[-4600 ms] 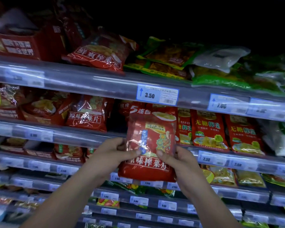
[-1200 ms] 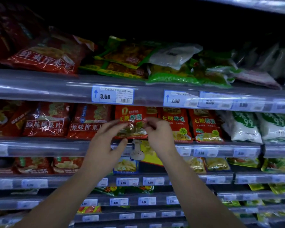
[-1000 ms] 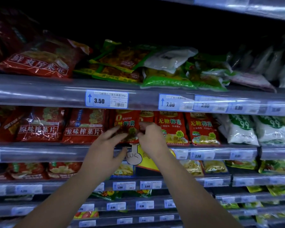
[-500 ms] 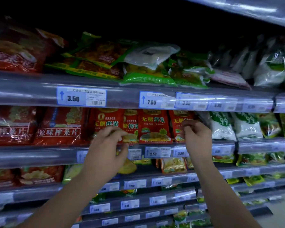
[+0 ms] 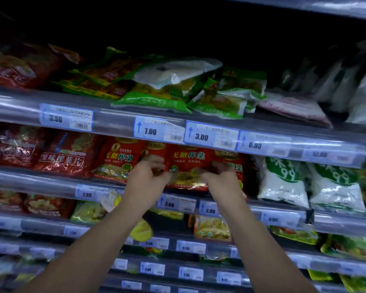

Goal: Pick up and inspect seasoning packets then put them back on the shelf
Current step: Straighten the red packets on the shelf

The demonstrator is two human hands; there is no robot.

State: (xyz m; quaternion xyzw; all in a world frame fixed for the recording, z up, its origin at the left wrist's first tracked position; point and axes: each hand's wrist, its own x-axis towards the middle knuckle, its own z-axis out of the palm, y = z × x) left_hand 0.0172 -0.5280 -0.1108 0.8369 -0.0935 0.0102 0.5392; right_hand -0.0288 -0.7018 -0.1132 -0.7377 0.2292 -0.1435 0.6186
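Both hands are reaching up to the second shelf [image 5: 51, 182] from the top. Left hand [image 5: 145, 179] is curling its fingers onto the left edge of a red seasoning packet [image 5: 188, 166], and right hand [image 5: 221, 179] is pinching the same packet at its lower right edge, so the two are grasping it between them. That packet is standing upright at the front of the shelf, its bottom edge just above the rail, in a row of matching red packets with green and yellow lettering. One neighbouring red packet [image 5: 116, 159] is standing just to its left, and another is peeking out behind the right hand. Further left, darker red packets [image 5: 61, 157] are leaning against one another. To the right, white and green bags [image 5: 283, 182] are sitting on the same shelf. Overhead, green packets [image 5: 154, 100] are lying flat in a heap on the top shelf, and blue price tags reading 7.00 [image 5: 150, 131] and 3.00 [image 5: 201, 136] are clipped to its rail directly above the hands. Motion blur is softening the fingers, so the exact contact points are hard to make out.
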